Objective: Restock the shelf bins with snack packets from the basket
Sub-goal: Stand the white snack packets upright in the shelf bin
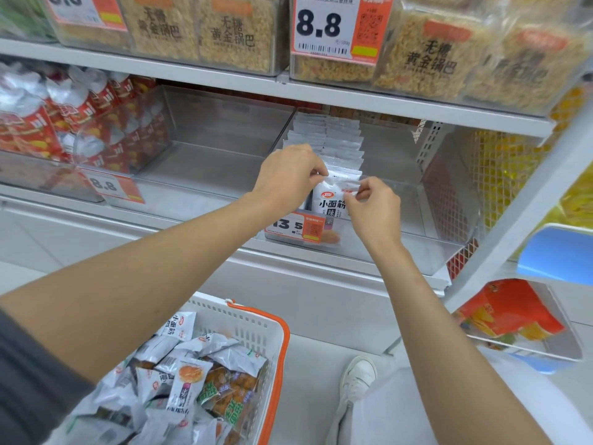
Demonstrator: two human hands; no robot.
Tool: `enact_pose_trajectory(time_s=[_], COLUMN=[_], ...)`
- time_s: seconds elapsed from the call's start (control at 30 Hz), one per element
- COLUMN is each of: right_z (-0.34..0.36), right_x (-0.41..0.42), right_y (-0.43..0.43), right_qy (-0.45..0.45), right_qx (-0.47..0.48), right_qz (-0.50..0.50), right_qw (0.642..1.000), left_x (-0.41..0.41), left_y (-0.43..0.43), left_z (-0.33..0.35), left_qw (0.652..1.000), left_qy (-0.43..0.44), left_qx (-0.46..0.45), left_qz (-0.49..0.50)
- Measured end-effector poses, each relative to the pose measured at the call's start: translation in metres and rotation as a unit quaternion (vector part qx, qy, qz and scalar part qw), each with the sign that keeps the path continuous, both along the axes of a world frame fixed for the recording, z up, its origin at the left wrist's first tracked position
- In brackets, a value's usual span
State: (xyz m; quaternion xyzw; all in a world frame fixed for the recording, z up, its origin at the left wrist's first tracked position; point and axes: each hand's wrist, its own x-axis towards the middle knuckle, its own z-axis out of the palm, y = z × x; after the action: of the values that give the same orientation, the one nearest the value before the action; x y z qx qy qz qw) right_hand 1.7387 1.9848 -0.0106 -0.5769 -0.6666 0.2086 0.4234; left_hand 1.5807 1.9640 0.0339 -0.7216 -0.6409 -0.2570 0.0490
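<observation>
Snack packet (332, 202) pinched at top corners by my left grip (288, 176) and right grip (373, 211); I should seat it upright, flush against the row (337, 139) in the bin (401, 248).

bin (449, 200): clear glossy plastic | basket (256, 329): white perforated plastic
</observation>
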Motion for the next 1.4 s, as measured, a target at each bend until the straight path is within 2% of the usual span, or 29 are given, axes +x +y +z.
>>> enact_pose_trajectory(time_s=[0.2, 0.33, 0.43, 0.53, 0.67, 0.8, 0.9, 0.97, 1.03, 1.13, 1.3, 1.33, 1.4], right_z=[0.002, 0.01, 0.015, 0.004, -0.035, -0.082, -0.122, -0.148, -0.175, -0.213, -0.261, -0.269, -0.283], right_x=[0.002, -0.001, -0.014, -0.036, -0.074, -0.106, -0.123, -0.131, -0.14, -0.158, -0.194, -0.199, -0.2], right_y=[0.0, -0.009, -0.027, -0.052, -0.079, -0.099, -0.107, -0.111, -0.115, -0.12, -0.129, -0.13, -0.132], right_qy=[0.002, -0.039, -0.013, -0.006, -0.075, -0.197, -0.358, -0.432, -0.472, -0.481, -0.437, -0.44, -0.476], right_qx=[-0.011, 0.155, 0.214, 0.198, 0.133, 0.029, -0.074, -0.132, -0.166, -0.186, -0.212, -0.215, -0.214], right_qz=[0.004, -0.021, 0.036, 0.114, 0.226, 0.315, 0.385, 0.421, 0.444, 0.456, 0.468, 0.471, 0.487], right_qw=[1.0, 0.987, 0.976, 0.974, 0.962, 0.928, 0.847, 0.787, 0.743, 0.725, 0.738, 0.734, 0.701], left_x=[0.004, -0.001, -0.009, -0.022, -0.054, -0.1, -0.138, -0.158, -0.168, -0.171, -0.176, -0.176, -0.176], left_y=[0.003, -0.01, -0.034, -0.069, -0.113, -0.148, -0.174, -0.184, -0.187, -0.186, -0.192, -0.193, -0.194], left_z=[-0.003, -0.002, -0.002, -0.013, -0.054, -0.102, -0.134, -0.151, -0.159, -0.158, -0.156, -0.156, -0.156], left_qw=[1.0, 0.998, 0.993, 0.992, 0.989, 0.96, 0.922, 0.892, 0.851, 0.826, 0.814, 0.81, 0.807], left_qy=[-0.006, -0.026, -0.063, -0.103, -0.119, -0.109, -0.084, -0.011, 0.072, 0.084, 0.103, 0.102, 0.1], left_qx=[-0.01, 0.061, 0.095, 0.074, -0.049, -0.257, -0.379, -0.451, -0.519, -0.555, -0.568, -0.573, -0.577], left_qz=[0.016, 0.004, 0.009, 0.022, 0.073, 0.02, 0.014, 0.031, 0.044, 0.046, 0.067, 0.07, 0.076])
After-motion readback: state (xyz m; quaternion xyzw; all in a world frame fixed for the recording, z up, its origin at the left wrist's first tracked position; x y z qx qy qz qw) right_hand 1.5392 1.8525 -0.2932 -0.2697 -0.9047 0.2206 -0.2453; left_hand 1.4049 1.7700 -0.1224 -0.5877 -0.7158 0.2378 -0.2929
